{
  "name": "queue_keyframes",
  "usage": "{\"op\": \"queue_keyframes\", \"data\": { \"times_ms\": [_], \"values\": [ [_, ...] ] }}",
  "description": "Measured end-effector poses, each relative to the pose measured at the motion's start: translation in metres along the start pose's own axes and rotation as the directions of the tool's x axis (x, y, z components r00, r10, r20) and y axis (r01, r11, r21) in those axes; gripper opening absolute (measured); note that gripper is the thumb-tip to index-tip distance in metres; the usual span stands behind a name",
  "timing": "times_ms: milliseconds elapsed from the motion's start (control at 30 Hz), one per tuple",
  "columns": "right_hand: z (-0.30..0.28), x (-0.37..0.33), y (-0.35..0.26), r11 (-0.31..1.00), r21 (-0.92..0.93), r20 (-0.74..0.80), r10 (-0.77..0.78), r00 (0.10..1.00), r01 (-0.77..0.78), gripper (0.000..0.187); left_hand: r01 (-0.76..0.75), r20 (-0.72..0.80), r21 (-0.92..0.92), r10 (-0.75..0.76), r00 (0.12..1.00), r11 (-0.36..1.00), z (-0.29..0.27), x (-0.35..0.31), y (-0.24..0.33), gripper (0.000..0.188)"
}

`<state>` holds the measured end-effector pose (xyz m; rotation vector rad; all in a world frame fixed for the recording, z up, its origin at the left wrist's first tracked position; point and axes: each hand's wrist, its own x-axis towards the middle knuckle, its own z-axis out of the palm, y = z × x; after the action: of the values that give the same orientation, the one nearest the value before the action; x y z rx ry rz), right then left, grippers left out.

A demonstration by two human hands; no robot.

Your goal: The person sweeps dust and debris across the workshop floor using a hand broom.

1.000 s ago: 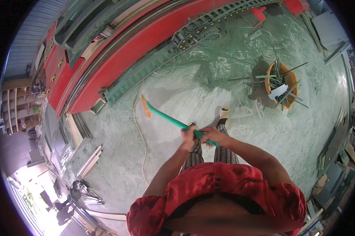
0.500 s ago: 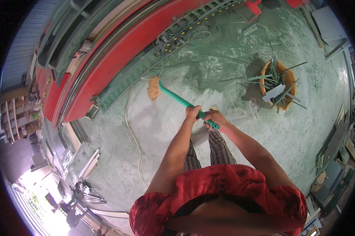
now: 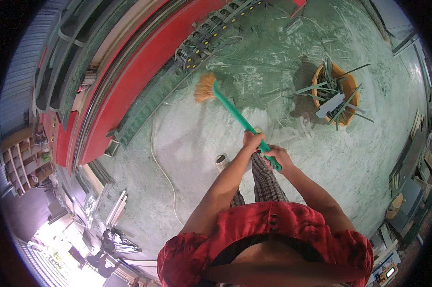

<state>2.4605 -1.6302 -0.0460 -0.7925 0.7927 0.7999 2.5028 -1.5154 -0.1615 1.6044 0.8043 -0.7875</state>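
Observation:
A broom [image 3: 233,111] with a green handle and straw-coloured bristles slants across the floor ahead of me, its head up and to the left. Around the middle of its handle my left hand [image 3: 253,139] is closed. Lower down, close to the handle's end, my right hand [image 3: 280,157] grips it too. The bristles [image 3: 206,88] are at the dusty green floor [image 3: 196,153], left of a darker swept-looking patch; whether they touch it I cannot tell.
A yellow tub [image 3: 353,91] full of offcut strips stands at the right, some strips sticking out over its rim. Along the left runs a long red machine [image 3: 129,81] with a cable chain [image 3: 211,36]. A thin cable [image 3: 164,179] lies on the floor. Boards and scraps [image 3: 407,205] line the right side.
The broom head has moved right and slightly away, and both hands have shifted right with the handle. My left foot has come into view.

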Motion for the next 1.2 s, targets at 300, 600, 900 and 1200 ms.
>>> {"op": "queue_keyframes", "data": {
  "times_ms": [300,600,900,1200],
  "values": [
    [-0.004,-0.063,0.0,0.988,-0.106,-0.083,-0.118,0.99,0.109,0.045,-0.091,0.089,-0.035,0.094,0.992,0.995,0.011,-0.077,0.021,0.056],
    [0.028,0.065,-0.015,0.996,0.083,0.132,-0.029,0.991,0.018,0.031,-0.141,-0.244,0.104,0.163,0.956,0.985,-0.042,0.045,0.035,0.046],
    [-0.008,0.039,-0.009,0.978,0.196,0.018,-0.079,0.997,0.073,0.023,-0.022,0.022,0.265,0.017,1.0,0.964,0.003,0.04,0.038,0.046],
    [-0.035,-0.067,0.018,0.952,0.3,-0.117,-0.021,0.993,0.056,0.031,-0.005,0.187,0.249,-0.043,0.981,0.968,0.057,-0.065,0.01,0.044]
  ]
}}
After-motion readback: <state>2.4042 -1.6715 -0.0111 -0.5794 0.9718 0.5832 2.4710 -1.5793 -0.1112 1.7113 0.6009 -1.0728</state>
